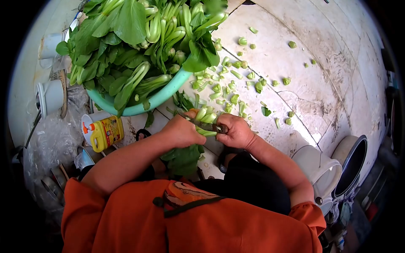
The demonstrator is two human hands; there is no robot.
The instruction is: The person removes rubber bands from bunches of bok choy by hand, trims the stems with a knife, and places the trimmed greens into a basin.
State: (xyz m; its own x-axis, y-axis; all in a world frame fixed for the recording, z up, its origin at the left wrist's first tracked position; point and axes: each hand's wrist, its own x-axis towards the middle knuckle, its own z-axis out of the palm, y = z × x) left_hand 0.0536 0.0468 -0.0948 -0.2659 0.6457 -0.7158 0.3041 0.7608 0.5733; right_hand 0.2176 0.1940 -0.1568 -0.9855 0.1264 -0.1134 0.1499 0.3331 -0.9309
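My left hand (pixel 182 130) is closed around a bunch of bok choy (pixel 205 113), its pale stems pointing up and away from me. Dark green leaves (pixel 184 159) hang below that hand. My right hand (pixel 234 130) grips a knife (pixel 206 125) by its handle; the dark blade lies across the stems towards my left hand and touches them. Just beyond my hands stands a turquoise basin (pixel 158 98), heaped with more bok choy (pixel 126 55). How the fingers of my left hand sit under the stems is hidden.
Cut stem ends (pixel 232 86) lie scattered over the tiled floor (pixel 291 84). A yellow jug (pixel 107 133) stands left of the basin, near clear plastic wrap (pixel 55 135) and a white container (pixel 51 97). At right are a white bucket (pixel 310 164) and a dark-lined pot (pixel 352 162).
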